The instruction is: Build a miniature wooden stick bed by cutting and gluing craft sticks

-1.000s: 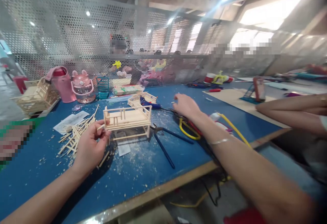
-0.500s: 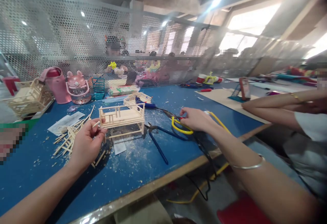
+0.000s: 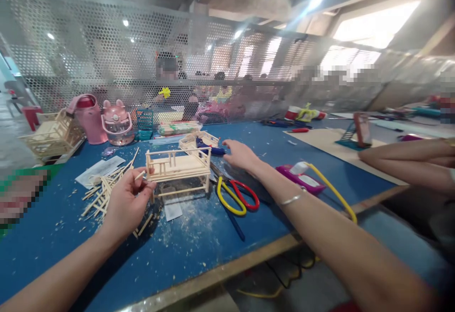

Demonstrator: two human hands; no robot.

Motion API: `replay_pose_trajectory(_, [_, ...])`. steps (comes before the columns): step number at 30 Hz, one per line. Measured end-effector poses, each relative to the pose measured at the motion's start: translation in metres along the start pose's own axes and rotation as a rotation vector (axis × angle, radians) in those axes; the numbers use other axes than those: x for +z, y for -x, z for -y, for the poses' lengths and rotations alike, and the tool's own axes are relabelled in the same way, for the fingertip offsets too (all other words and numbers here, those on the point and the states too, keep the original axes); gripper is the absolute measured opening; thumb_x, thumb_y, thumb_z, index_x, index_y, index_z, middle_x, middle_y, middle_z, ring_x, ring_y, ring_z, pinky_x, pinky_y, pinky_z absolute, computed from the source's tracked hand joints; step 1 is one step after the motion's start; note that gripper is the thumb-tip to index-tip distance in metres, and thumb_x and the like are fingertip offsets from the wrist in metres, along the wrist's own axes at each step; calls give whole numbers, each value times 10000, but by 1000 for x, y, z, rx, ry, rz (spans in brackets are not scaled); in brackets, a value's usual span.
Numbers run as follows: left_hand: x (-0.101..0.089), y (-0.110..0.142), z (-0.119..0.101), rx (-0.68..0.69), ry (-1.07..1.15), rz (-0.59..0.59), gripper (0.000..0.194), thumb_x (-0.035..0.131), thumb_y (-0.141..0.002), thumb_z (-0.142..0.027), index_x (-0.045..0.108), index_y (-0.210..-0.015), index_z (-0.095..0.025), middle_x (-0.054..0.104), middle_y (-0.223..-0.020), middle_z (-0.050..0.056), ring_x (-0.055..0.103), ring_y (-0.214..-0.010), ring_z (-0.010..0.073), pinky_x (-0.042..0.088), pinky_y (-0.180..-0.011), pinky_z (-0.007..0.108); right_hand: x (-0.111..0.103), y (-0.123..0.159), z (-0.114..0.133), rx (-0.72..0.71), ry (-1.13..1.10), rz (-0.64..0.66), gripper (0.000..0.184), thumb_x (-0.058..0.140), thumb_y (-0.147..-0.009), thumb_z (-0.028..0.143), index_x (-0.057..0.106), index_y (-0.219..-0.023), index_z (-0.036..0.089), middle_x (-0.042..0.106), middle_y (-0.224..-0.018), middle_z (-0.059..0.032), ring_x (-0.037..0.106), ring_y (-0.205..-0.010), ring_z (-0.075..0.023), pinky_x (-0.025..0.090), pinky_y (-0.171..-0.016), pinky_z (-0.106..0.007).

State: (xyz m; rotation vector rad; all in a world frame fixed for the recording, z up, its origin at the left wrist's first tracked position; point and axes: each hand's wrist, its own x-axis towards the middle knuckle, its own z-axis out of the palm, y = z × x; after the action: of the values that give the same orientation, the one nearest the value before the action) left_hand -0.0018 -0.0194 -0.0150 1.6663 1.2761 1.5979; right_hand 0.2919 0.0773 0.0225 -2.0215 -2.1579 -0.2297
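My left hand [image 3: 130, 203] pinches a short pale wooden stick [image 3: 140, 176] at the left end of a miniature wooden bed frame [image 3: 179, 164]. Whether its fingers also grip the frame is hard to make out. My right hand [image 3: 243, 154] has its fingers apart, beside a blue tool [image 3: 215, 151] behind the frame; contact cannot be made out. Scissors [image 3: 232, 202] with one yellow and one red handle lie over blue-handled pliers [image 3: 235, 224], right of the frame. Loose sticks [image 3: 103, 196] are heaped beside my left hand.
A pink bottle [image 3: 90, 120] and a clear, pink-lidded jug [image 3: 118, 127] stand at the back left, near another wooden model [image 3: 53, 134]. Right of my forearm lies a purple object [image 3: 302, 179] with a yellow tube [image 3: 330, 186]. Another person's arm [image 3: 401, 160] rests at the right.
My right hand has let go of the scissors and moved left and away from me, to the blue tool. The scissors now lie on the pliers. My left hand keeps its pinch.
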Motion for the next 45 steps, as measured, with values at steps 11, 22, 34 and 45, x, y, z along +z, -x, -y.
replay_pose_trajectory(11, [3,0,-10,-146,176,31,255,620,-668,-262,378,-713,-200,595,-900,29,589,-697,129,481,-586,250,22,-39,8,61,-33,-80,371,467,-756,332,541,-1089,185,653,-950,-128,599,-824,-250,409,-642,-286])
replay_pose_trajectory(22, [0,-3,-18,-158,254,5,337,610,-677,-257,277,-676,-202,564,-1058,63,587,-649,108,463,-467,210,3,-21,-7,98,-527,-297,357,431,-739,382,621,-923,143,643,-770,-43,572,-662,-170,417,-587,-247])
replay_pose_trajectory(34, [-3,0,-23,-169,332,20,336,610,-685,-219,274,-668,-205,569,-996,8,572,-593,76,467,-434,196,-44,111,64,-49,-1088,-81,282,574,-651,544,609,-667,264,556,-542,-15,472,-501,-167,367,-489,-297])
replay_pose_trajectory(45, [-3,0,-21,-155,317,29,317,598,-693,-213,282,-672,-204,571,-1016,26,553,-554,67,479,-452,224,-19,145,122,485,-1907,283,401,553,-668,601,554,-780,215,436,-377,46,301,-347,-72,179,-372,-204])
